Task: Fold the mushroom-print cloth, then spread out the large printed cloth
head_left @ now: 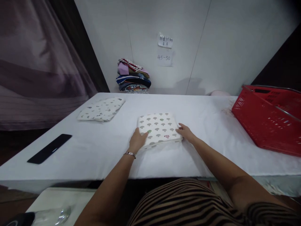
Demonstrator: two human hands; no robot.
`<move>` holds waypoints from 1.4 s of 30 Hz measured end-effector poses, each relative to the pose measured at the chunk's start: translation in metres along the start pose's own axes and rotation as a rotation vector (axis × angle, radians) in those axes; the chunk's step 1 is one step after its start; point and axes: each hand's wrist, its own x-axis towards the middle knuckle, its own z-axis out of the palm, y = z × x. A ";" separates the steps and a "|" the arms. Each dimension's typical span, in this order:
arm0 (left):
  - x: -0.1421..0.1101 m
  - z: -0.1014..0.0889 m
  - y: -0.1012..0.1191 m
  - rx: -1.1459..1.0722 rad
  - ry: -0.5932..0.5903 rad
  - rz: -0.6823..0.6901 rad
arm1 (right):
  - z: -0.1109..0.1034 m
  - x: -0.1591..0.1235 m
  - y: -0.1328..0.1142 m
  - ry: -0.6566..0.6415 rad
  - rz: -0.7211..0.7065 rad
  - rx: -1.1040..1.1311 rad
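A folded white cloth with a grey mushroom print [160, 127] lies on the white table [98, 150] in front of me. My left hand [137, 140] rests on its near left corner, fingers curled over the edge. My right hand [185, 131] touches its right edge with fingers bent against the fabric. Both hands grip the folded cloth at its sides.
A second folded printed cloth [101, 109] lies at the far left. A stack of folded clothes [133, 77] stands against the back wall. A red plastic basket [270, 117] sits at the right. A black flat object [50, 148] lies near the left edge.
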 end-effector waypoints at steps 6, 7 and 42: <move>-0.017 0.006 0.003 0.141 0.268 0.269 | -0.001 -0.021 -0.003 0.171 -0.325 -0.341; -0.021 0.009 0.004 0.168 0.277 0.356 | 0.004 -0.030 -0.006 0.175 -0.441 -0.412; -0.039 0.034 -0.022 0.351 0.253 0.748 | 0.065 -0.053 -0.072 -0.247 -0.740 -0.655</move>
